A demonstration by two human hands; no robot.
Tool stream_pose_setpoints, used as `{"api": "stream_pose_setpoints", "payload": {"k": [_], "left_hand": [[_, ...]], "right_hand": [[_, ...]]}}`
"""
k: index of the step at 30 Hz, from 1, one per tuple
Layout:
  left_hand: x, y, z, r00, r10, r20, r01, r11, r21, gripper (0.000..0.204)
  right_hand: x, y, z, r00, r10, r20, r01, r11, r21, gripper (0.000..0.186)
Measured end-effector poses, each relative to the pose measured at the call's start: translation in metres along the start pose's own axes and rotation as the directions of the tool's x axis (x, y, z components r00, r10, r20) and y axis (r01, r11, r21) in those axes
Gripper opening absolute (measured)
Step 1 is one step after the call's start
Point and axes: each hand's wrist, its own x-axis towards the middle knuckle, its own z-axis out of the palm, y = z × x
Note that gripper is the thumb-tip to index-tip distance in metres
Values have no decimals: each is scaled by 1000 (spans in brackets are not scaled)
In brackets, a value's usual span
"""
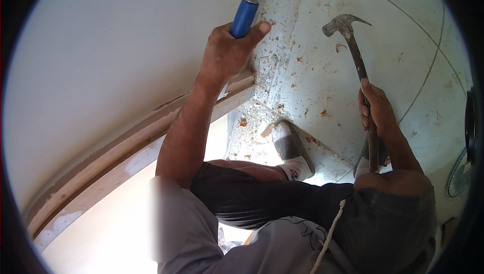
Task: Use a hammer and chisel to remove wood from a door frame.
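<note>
Grey cloth shirt (267, 249) lies nearest the camera, the left hand (227, 54) clasping a blue cylindrical handle (244, 16) (its lower end hidden) near the white wall (126, 37), the right hand (379, 107) wrapped round a dark-shafted metal claw hammer (359, 63) above the pale, debris-strewn floor (307, 57).

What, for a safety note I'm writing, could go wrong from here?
A misjudged swing of the hammer might hit the left hand, whose thumb sticks out beside the blue handle it grips. If the hammer slipped from the right hand, it could perhaps land on a slippered foot. Loose chips on the floor may make footing less sure.
</note>
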Motion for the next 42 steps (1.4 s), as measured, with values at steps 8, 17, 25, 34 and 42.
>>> {"api": "stream_pose_setpoints", "payload": {"k": [8,17,25,34,42], "left_hand": [[-6,-5,-38,998,-47,-36,31,935,-354,47],[-6,-1,-53,994,57,-98,-84,952,-295,51],[-15,3,-46,993,53,-106,-73,978,-195,53],[-21,7,-42,993,88,-76,-100,979,-176,49],[-24,3,-42,993,96,-76,-106,984,-145,49]], "right_hand": [[7,10,0,1000,18,5,-18,1000,-2,48],[7,10,6,999,-23,49,25,999,-48,51],[3,6,3,1000,-26,-15,25,999,-40,49],[2,6,2,999,-36,-10,36,999,-22,48],[0,10,2,999,-51,-4,51,998,-35,48]]}}
